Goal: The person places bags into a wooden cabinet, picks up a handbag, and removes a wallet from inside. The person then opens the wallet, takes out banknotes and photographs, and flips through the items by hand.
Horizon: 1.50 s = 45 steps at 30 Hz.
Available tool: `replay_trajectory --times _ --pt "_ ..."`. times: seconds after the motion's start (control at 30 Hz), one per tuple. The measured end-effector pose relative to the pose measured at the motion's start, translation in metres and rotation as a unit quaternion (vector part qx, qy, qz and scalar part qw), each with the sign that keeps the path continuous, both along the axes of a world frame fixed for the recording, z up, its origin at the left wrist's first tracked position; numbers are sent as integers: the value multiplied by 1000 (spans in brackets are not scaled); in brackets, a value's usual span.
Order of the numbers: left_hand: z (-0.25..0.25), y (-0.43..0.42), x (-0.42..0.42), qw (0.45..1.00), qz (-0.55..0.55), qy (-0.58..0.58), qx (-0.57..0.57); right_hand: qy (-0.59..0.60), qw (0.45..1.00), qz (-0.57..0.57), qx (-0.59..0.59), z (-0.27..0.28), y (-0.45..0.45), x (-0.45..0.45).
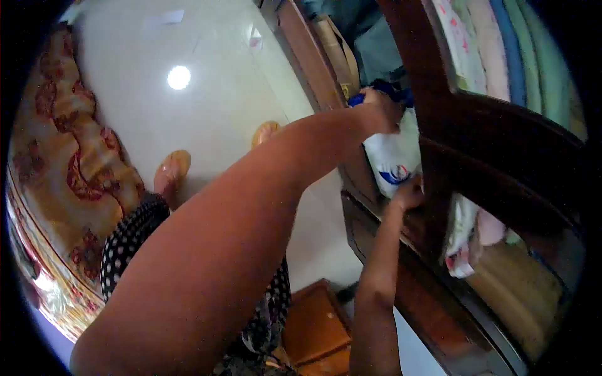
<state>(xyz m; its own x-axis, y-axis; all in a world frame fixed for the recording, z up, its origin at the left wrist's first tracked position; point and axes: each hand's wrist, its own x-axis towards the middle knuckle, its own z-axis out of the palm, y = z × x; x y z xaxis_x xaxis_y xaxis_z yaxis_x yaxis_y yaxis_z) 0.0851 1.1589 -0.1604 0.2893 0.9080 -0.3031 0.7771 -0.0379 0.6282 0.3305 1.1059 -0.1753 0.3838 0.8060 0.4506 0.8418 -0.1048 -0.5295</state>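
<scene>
A white plastic-looking bag (395, 150) with a blue and red logo sits in a compartment of a dark wooden cupboard. My left hand (381, 111) is at the bag's upper end, its fingers closed by a dark blue part (356, 99); my wrist hides some of the grip. Lower down, my right hand (411, 193) grips the bag's other end near the logo. Dark navy cloth (394, 91) lies just beyond my left hand.
A brown bag (337, 53) stands deeper in the cupboard (439, 119). Folded cloths (501, 50) fill a shelf at right. An open door (310, 56) and a wooden drawer-like piece (316, 323) are near. A patterned cover (81, 169) lies left, beside the pale floor (213, 37).
</scene>
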Motion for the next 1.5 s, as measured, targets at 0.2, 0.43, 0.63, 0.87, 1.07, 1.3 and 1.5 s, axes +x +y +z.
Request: replay_trajectory --times 0.2,0.43,0.63,0.87,1.07,1.3,1.5 --pt "37 -115 -86 999 6 -33 37 91 987 40 -126 -10 -142 17" --pt "144 -419 -298 943 290 10 -164 330 800 195 -462 31 -320 -66" --pt "227 -707 -331 823 560 86 -47 282 796 303 -442 78 -275 -177" --pt "240 -932 -286 608 770 173 -80 110 728 492 -464 191 -307 -335" --pt "218 -989 -312 505 839 179 -98 -119 667 676 -291 179 -360 -431" --pt "220 -1021 -435 514 794 321 -38 -188 468 848 -162 252 -536 -512" --pt "250 -1040 -566 512 653 555 -60 -140 434 845 -277 272 -580 -496"
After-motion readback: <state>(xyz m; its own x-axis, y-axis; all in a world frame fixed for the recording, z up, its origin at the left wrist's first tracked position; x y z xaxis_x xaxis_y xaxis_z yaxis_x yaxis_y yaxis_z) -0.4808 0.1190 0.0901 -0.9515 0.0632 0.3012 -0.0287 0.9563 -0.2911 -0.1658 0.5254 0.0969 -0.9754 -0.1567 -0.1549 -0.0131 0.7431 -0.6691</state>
